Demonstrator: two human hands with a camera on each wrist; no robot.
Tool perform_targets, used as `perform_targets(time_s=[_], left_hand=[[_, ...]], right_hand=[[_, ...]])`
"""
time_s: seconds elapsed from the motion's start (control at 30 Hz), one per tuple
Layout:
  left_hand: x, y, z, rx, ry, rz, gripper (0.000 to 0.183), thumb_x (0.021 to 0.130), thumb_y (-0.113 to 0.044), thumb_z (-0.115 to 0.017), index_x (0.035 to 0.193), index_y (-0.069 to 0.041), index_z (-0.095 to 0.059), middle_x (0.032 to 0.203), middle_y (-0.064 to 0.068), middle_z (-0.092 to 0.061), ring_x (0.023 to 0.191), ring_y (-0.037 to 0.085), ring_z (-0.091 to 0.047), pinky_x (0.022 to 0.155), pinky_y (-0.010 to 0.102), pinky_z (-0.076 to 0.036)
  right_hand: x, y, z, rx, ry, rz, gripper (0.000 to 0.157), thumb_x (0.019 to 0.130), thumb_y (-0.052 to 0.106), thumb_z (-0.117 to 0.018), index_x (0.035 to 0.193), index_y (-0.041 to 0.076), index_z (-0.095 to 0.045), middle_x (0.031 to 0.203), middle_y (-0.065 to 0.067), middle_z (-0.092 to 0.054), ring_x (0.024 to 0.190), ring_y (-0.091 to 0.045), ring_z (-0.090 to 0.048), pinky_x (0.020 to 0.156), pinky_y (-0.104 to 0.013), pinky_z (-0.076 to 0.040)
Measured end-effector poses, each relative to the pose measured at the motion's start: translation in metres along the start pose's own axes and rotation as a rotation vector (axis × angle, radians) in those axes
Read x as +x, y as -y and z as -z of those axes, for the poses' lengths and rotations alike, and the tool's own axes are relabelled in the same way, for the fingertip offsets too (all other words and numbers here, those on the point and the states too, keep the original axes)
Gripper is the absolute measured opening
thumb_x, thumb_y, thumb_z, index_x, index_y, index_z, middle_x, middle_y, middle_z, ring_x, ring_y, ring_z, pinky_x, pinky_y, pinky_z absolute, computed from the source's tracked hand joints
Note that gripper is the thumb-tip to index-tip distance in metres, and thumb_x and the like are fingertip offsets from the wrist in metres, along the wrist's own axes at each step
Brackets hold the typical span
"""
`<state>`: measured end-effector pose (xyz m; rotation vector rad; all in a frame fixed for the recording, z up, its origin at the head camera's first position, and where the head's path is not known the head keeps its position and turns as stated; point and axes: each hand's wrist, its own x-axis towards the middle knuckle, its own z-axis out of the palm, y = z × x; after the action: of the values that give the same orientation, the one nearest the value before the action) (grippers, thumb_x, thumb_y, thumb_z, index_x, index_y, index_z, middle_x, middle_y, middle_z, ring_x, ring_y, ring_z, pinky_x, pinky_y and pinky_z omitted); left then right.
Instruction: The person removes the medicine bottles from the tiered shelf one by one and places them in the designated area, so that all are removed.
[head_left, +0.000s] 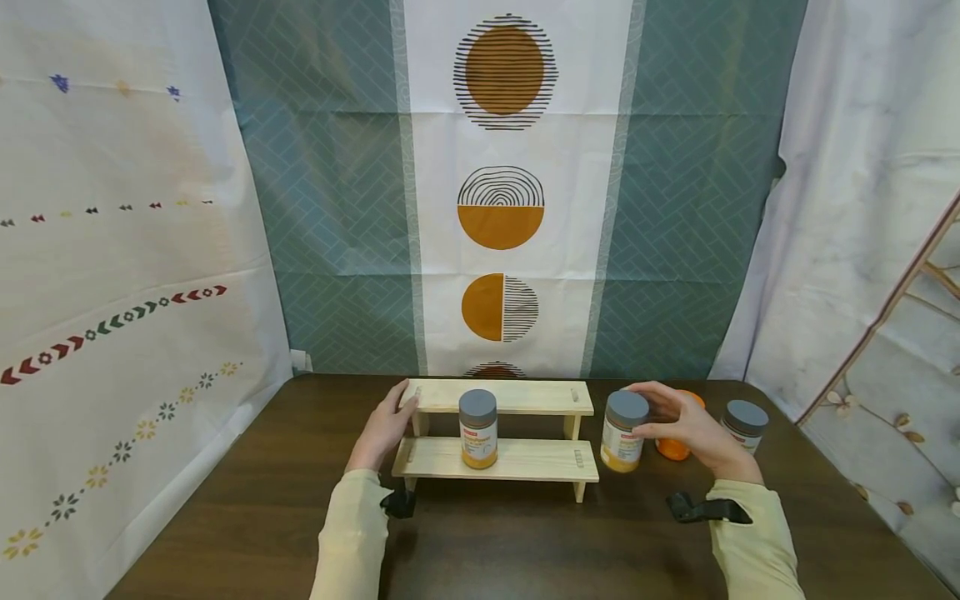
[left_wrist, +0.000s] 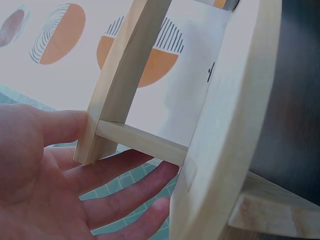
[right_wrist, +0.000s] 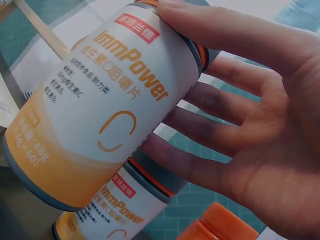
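Note:
My left hand grips the left end of the upper board of a two-step wooden rack; in the left wrist view, the thumb lies against the board's edge and the fingers reach behind it. A vitamin C tablet bottle, grey-lidded with a white and yellow label, stands upright on the lower step. Just right of the rack, my right hand holds a matching bottle near its lid. The right wrist view shows this held bottle tilted, with the thumb on the near side and the fingers behind.
An orange bottle stands behind the right hand, partly hidden. Further right is another grey-lidded bottle, partly covered by the wrist. Everything stands on a dark brown table. A patterned curtain hangs behind the table's back edge.

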<state>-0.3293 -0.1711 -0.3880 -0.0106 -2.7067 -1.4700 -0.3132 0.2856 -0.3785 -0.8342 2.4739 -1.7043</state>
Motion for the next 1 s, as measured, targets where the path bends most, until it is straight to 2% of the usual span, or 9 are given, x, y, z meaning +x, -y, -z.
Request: perform_targets(time_s=[0.17, 0.3, 0.53, 0.77, 0.9, 1.0], left_hand=[[0.000, 0.000, 0.000, 0.004, -0.010, 0.005, 0.057, 0.105, -0.028, -0.040, 0.154, -0.008, -0.022, 0.154, 0.026, -0.031, 0.130, 0.045, -0.047, 0.109, 0.061, -0.034], [0.000, 0.000, -0.001, 0.005, -0.014, 0.009, 0.057, 0.105, -0.028, -0.041, 0.154, -0.008, -0.022, 0.153, 0.027, -0.033, 0.128, 0.044, -0.049, 0.108, 0.061, -0.035], [0.000, 0.000, -0.001, 0.002, -0.014, 0.008, 0.056, 0.105, -0.028, -0.040, 0.154, -0.008, -0.022, 0.154, 0.026, -0.032, 0.132, 0.045, -0.045, 0.109, 0.062, -0.033], [0.000, -0.001, -0.001, -0.007, -0.009, 0.013, 0.056, 0.105, -0.027, -0.040, 0.154, -0.008, -0.022, 0.157, 0.025, -0.027, 0.142, 0.045, -0.031, 0.113, 0.062, -0.028], [0.000, -0.002, -0.001, -0.002, -0.009, 0.007, 0.056, 0.105, -0.026, -0.040, 0.154, -0.007, -0.021, 0.157, 0.025, -0.027, 0.142, 0.046, -0.030, 0.113, 0.062, -0.027], [0.000, -0.002, -0.001, 0.000, -0.009, 0.003, 0.056, 0.105, -0.026, -0.040, 0.154, -0.006, -0.022, 0.156, 0.026, -0.027, 0.142, 0.046, -0.031, 0.113, 0.062, -0.028]], right_hand=[[-0.002, -0.005, 0.003, 0.004, 0.030, 0.009, 0.050, 0.090, 0.004, -0.065, 0.137, 0.002, -0.047, 0.117, 0.011, -0.066, 0.106, -0.004, -0.063, 0.084, -0.028, -0.053], [-0.004, -0.009, 0.006, 0.006, 0.031, -0.017, 0.051, 0.090, 0.005, -0.065, 0.137, 0.002, -0.047, 0.118, 0.015, -0.064, 0.108, -0.001, -0.062, 0.085, -0.027, -0.053], [-0.006, -0.017, 0.009, 0.002, 0.050, -0.030, 0.053, 0.087, 0.004, -0.069, 0.135, 0.002, -0.047, 0.117, 0.018, -0.062, 0.104, -0.002, -0.062, 0.084, -0.025, -0.053], [-0.006, -0.021, 0.009, -0.008, 0.076, -0.027, 0.054, 0.085, 0.004, -0.070, 0.133, -0.001, -0.047, 0.119, 0.021, -0.061, 0.106, 0.001, -0.061, 0.088, -0.023, -0.051], [-0.008, -0.023, 0.007, -0.037, 0.090, -0.059, 0.057, 0.085, 0.008, -0.071, 0.136, 0.002, -0.046, 0.122, 0.018, -0.057, 0.105, -0.002, -0.060, 0.087, -0.022, -0.051], [-0.008, -0.025, 0.007, -0.040, 0.101, -0.068, 0.060, 0.086, 0.010, -0.071, 0.138, 0.000, -0.043, 0.123, 0.017, -0.055, 0.106, -0.002, -0.060, 0.087, -0.023, -0.051]])
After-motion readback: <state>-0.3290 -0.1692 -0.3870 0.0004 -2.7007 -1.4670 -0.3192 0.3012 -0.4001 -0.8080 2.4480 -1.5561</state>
